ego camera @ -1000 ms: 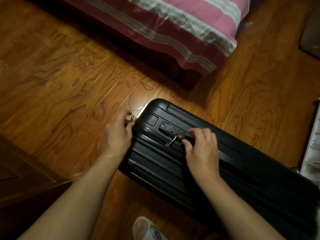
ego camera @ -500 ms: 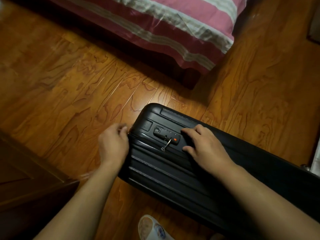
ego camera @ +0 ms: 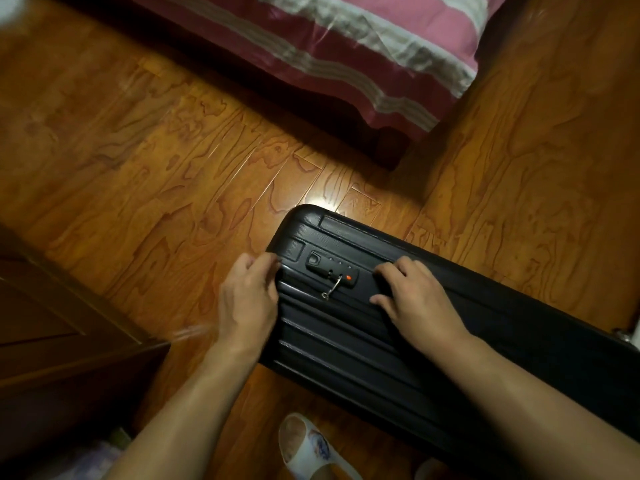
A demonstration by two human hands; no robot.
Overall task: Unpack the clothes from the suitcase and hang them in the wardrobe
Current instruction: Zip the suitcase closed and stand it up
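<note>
Lying closed on the floor, black suitcase; left hand pinching its corner zipper (hardly visible), right hand pressing flat. Risking jamming if yanking around the corner.

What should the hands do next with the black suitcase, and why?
Probably run the zip along: the suitcase lies closed on the floor, the left hand pinches at its corner seam, and the right hand braces the shell beside the lock.

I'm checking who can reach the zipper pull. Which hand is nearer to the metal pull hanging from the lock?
Right, narrowly. The right hand lies just right of the zipper pull; the left hand sits at the suitcase corner, slightly farther.
</note>
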